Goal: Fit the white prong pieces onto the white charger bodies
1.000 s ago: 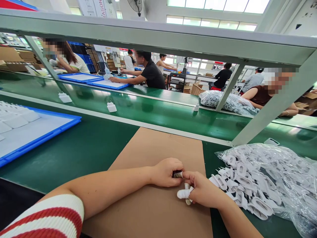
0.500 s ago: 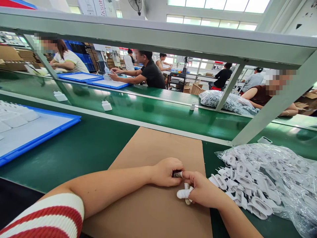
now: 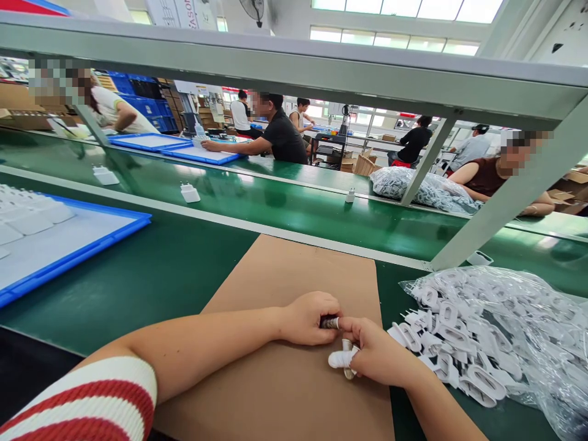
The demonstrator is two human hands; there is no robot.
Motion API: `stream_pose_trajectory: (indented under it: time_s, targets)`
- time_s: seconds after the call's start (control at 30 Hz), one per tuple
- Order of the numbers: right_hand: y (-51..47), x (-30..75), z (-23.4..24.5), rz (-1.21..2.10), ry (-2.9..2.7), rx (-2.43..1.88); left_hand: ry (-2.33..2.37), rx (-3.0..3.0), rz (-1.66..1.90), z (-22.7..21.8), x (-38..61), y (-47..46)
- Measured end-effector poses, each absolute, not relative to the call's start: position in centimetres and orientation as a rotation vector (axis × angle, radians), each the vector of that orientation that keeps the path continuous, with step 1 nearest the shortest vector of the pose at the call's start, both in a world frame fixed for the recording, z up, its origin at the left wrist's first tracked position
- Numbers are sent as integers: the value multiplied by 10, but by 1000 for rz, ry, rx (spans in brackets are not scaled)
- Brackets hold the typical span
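Note:
My left hand [image 3: 310,318] rests on a brown cardboard sheet [image 3: 298,266], its fingers curled round the brownish-white wrapped tip [image 3: 329,323] of my right index finger. My right hand [image 3: 379,352] meets it from the right, index finger stretched out. White wraps [image 3: 342,359] cover other fingertips of that hand, which hang apart with no part seen between them. Close by on the right, loose white plastic parts with oval openings [image 3: 448,343] spill from a clear plastic bag [image 3: 537,331].
A blue-rimmed tray [image 3: 110,236] with white plug adapters [image 3: 32,211] stands at left. Beyond a metal rail, single adapters [image 3: 190,193] sit on a green conveyor belt [image 3: 275,205]. A shelf frame [image 3: 294,58] crosses overhead, its slanted post [image 3: 500,202] at right. Several people work opposite.
The adapters on the belt and a white oval housing at right have shifted left. A co-worker at far left has leaned further left; another has lowered a hand toward a tray. My hands stay put.

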State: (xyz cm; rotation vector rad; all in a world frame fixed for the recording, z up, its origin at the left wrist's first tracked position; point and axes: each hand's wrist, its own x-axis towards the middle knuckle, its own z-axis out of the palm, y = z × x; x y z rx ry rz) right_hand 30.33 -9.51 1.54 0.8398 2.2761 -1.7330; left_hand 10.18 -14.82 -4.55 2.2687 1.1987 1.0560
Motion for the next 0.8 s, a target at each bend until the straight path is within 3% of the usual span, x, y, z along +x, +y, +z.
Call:
stream_pose_trajectory:
  time_s: [0.8]
  targets:
    - [-94, 304, 22, -1904, 2226, 776, 1198, 2246, 1218, -31, 103, -157]
